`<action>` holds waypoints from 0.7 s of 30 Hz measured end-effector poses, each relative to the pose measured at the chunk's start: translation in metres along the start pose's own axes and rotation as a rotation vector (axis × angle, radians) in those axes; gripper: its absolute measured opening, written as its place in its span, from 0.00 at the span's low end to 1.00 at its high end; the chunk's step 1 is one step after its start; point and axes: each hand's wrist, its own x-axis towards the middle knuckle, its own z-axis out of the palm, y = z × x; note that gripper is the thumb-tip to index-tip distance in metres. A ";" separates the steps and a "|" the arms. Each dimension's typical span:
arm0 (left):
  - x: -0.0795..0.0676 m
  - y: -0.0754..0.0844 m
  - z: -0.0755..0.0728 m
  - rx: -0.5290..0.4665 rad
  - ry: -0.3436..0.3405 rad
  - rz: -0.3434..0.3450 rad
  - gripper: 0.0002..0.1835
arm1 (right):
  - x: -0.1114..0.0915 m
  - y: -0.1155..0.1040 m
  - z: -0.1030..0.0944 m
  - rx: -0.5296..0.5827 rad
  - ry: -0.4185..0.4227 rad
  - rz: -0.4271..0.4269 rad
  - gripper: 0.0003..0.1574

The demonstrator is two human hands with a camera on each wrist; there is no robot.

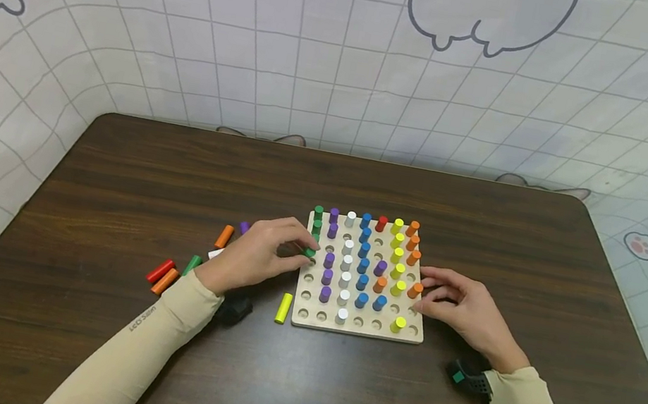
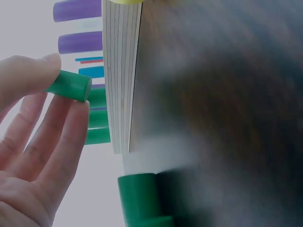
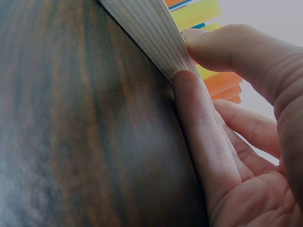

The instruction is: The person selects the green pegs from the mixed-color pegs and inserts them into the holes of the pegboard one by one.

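My left hand (image 1: 254,251) pinches a green peg (image 2: 71,85) between thumb and fingertips. It holds the peg at the left column of a pale wooden pegboard (image 1: 314,305), just in front of the green pegs standing there. In the left wrist view the peg is tilted, its end facing the board. At the board's right side, my right hand (image 1: 467,308) grips the edge, thumb at the top and a finger against the layered side (image 3: 147,38). Columns of purple, white, blue, yellow and orange pegs (image 1: 415,290) stand in the board, among several bare holes.
Loose pegs lie left of the board on the dark wooden table (image 1: 330,396): a red peg (image 1: 161,271), orange pegs (image 1: 224,236), a green peg (image 1: 193,264), and others partly behind my left hand. A yellow peg (image 1: 283,308) lies beside the board's front left corner.
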 end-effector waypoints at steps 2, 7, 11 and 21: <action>0.000 0.000 0.001 -0.005 -0.003 -0.009 0.13 | 0.000 0.000 0.000 0.000 -0.002 -0.001 0.40; 0.001 0.001 0.004 -0.015 -0.013 -0.019 0.14 | 0.000 0.000 0.000 -0.006 -0.003 -0.003 0.40; 0.001 0.003 0.005 -0.029 -0.024 -0.029 0.14 | 0.000 0.000 0.000 -0.011 -0.003 -0.003 0.39; 0.003 0.003 0.007 -0.036 -0.050 -0.067 0.13 | 0.000 0.000 0.000 -0.009 0.000 0.000 0.40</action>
